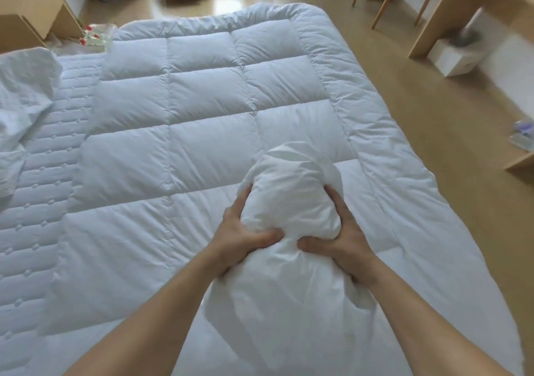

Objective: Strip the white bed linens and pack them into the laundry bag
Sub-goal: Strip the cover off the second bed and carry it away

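Gripping the bunched white linen [291, 196] from both sides, left hand [242, 237] and right hand [341, 240] squeeze it above the quilt [187, 101]

Your left hand [242, 238] clasps the left flank of the white linen bundle [291, 191], fingers up its side and thumb curled across its near face. Your right hand [342, 240] mirrors it on the bundle's right flank, the thumbs nearly meeting. Your left forearm [161, 312] and right forearm [419, 312], both bare, converge on the bundle from its near side.
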`<state>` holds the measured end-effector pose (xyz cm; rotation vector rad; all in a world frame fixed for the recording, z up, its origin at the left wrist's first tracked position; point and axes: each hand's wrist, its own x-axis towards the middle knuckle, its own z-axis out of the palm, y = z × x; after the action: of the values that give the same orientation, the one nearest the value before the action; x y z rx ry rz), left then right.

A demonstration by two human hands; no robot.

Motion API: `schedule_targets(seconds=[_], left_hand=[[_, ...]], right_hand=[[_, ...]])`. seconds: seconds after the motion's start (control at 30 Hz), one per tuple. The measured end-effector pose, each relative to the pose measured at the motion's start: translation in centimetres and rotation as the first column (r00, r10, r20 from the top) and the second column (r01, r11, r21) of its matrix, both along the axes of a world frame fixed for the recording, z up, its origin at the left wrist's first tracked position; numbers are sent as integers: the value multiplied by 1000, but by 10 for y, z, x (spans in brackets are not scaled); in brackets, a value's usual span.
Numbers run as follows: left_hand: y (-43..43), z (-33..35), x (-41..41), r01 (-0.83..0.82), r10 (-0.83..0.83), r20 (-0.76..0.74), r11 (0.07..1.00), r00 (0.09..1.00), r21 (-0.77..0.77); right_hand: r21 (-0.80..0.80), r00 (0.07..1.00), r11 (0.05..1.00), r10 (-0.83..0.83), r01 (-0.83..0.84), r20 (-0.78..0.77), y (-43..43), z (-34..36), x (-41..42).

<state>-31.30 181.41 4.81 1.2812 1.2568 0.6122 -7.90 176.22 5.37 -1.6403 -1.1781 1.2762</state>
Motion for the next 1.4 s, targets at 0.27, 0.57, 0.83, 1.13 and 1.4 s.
schedule_targets(seconds=[0.27, 0.57, 0.83, 1.13, 1.4], left_hand=[[4, 189, 49, 169, -199, 64, 931, 978, 323], [-65, 309, 146, 367, -459, 80, 791, 885, 489], [-177, 355, 282, 543, -674, 51, 635, 737, 549], [-357, 388, 468, 658, -841, 72, 469, 536, 589], [-460, 392, 604, 730, -921, 110, 364, 373, 579]], right_hand=[[342, 971, 925, -213, 166, 106, -43, 198, 30], [506, 865, 795, -472, 335, 169, -169, 318, 92], [611, 727, 619, -679, 493, 101, -321, 348, 184], [647, 479, 466, -861, 604, 173, -530, 386, 309], [640, 314, 360, -930, 679, 190, -643, 391, 405]])
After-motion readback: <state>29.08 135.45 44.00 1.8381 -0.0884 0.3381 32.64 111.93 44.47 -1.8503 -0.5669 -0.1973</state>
